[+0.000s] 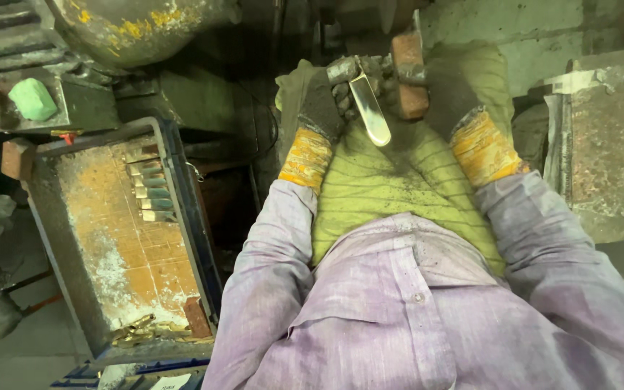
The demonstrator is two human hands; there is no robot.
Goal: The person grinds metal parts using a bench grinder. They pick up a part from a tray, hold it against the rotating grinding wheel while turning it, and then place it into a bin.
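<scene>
My left hand (321, 108), in a dark glove with an orange cuff, grips one end of a shiny flat metal blade (370, 112) over my lap. My right hand (453, 97), gloved the same way, holds a reddish-brown block (409, 76) against the blade's upper end. Both hands sit above a dirty yellow-green striped cloth (391, 188) spread over my knees. My sleeves and shirt are pale purple.
A blue-rimmed tray (182, 188) at my left has a dusty orange floor, a row of metal pieces (149, 191) near its top and several brass pieces (142, 328) at its bottom. A green lump (32, 99) lies on the machine at upper left. A rusty metal surface (608, 152) is on the right.
</scene>
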